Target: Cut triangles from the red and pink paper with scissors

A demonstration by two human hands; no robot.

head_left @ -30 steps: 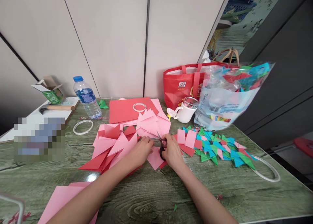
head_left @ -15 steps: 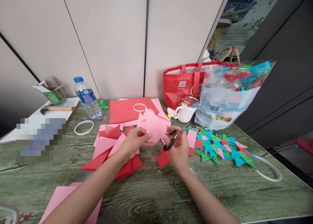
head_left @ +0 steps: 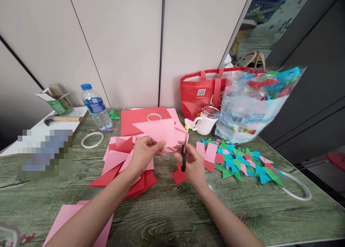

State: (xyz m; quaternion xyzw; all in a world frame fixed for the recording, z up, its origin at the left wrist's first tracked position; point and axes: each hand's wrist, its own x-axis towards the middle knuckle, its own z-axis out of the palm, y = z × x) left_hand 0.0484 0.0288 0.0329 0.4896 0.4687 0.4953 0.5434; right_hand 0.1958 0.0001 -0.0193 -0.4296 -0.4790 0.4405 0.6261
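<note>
My left hand [head_left: 144, 154] pinches a pink paper triangle [head_left: 159, 131] and holds it up above the table. My right hand [head_left: 192, 164] grips black-handled scissors [head_left: 183, 157], blades pointing up at the triangle's right edge. Under the hands lies a heap of pink and red paper triangles [head_left: 122, 161]. A small red scrap [head_left: 179, 176] rests on the green wood-grain table [head_left: 167, 211] just below my right hand.
Small blue, green and pink folded pieces [head_left: 239, 162] spread to the right. Behind stand a white mug [head_left: 206, 122], a plastic bag of paper [head_left: 250, 107], a red tote [head_left: 202, 91], a water bottle [head_left: 95, 107], red sheets [head_left: 140, 119] and tape rings [head_left: 92, 139]. Pink sheets [head_left: 70, 218] lie front left.
My left hand lifted a pink piece off the table and opened it into a triangle. My right hand raised the scissors and turned their blades upward beside it. A red scrap stayed on the table.
</note>
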